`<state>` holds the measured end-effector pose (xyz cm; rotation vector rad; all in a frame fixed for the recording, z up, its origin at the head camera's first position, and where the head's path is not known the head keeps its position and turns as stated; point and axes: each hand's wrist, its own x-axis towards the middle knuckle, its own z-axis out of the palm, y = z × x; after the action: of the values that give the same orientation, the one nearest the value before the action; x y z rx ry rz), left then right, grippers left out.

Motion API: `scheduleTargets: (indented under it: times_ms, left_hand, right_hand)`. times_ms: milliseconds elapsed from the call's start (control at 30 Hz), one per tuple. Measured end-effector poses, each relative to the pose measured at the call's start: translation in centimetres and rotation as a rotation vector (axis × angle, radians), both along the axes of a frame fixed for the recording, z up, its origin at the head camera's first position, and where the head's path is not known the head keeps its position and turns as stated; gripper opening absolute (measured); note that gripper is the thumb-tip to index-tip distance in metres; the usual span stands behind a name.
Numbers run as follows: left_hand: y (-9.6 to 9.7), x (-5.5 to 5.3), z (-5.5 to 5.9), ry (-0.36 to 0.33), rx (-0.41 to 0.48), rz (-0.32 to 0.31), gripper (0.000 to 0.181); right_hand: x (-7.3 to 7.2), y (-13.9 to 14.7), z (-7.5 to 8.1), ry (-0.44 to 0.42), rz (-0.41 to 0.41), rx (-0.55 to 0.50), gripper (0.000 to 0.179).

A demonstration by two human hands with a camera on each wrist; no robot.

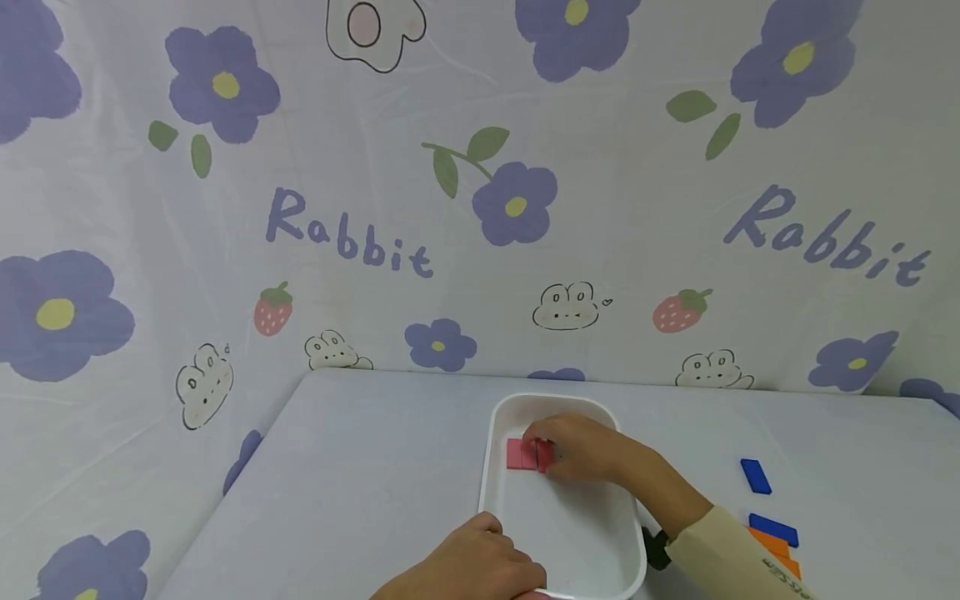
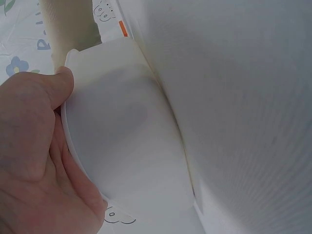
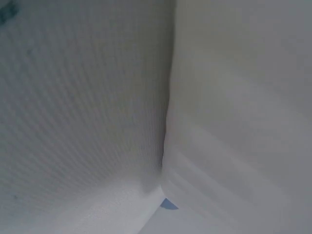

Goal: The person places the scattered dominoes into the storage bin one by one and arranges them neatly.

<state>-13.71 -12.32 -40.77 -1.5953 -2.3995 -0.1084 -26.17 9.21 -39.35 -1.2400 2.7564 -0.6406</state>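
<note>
The tray [image 1: 570,533] was plain white; the pink tiles [image 1: 514,454] sat near a deeper red tile [image 1: 546,455]. The blue tiles [image 1: 756,477] and orange tiles [image 1: 769,542] were solid-coloured. The sleeve [image 1: 716,550] was cream with dark lettering. The whitish backdrop [image 1: 630,167] bore purple flowers [image 1: 515,205] with yellow centres, green leaves [image 1: 487,143], red strawberries [image 1: 678,313], purple "Rabbit" lettering [image 1: 348,237] and black-outlined rabbit faces [image 1: 566,308].
</note>
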Motion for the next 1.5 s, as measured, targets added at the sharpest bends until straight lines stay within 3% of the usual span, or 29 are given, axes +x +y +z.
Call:
scheduleTargets:
  times_ms: [300,600,867,1067,1267,1367,1500]
  left_hand:
    - [0.0,0.0,-0.1,-0.005,0.007,0.002,0.030]
    - [0.0,0.0,0.1,-0.073,-0.023,0.019,0.028]
    - [0.0,0.1,0.0,-0.042,-0.015,0.024,0.031]
    - [0.0,0.0,-0.1,0.021,-0.009,0.022,0.031]
    - [-0.1,0.0,-0.2,0.066,0.004,0.006,0.029]
    - [-0.1,0.0,-0.2,0.061,0.004,0.002,0.028]
    - [0.0,0.0,-0.1,0.001,-0.004,0.001,0.028]
  right_hand:
    - [0.0,-0.1,-0.3,0.014,-0.032,0.016,0.035]
    - [0.1,-0.2,-0.4,0.027,-0.036,0.013,0.036]
    - [0.1,-0.2,-0.4,0.037,-0.029,0.021,0.036]
    - [0.1,-0.2,-0.4,0.037,-0.028,0.023,0.035]
    - [0.1,-0.2,-0.1,0.063,0.001,-0.030,0.028]
    - [0.2,0.1,0.0,0.062,-0.003,-0.056,0.027]
    - [0.6,0.9,0.2,0.072,-0.004,-0.093,0.028]
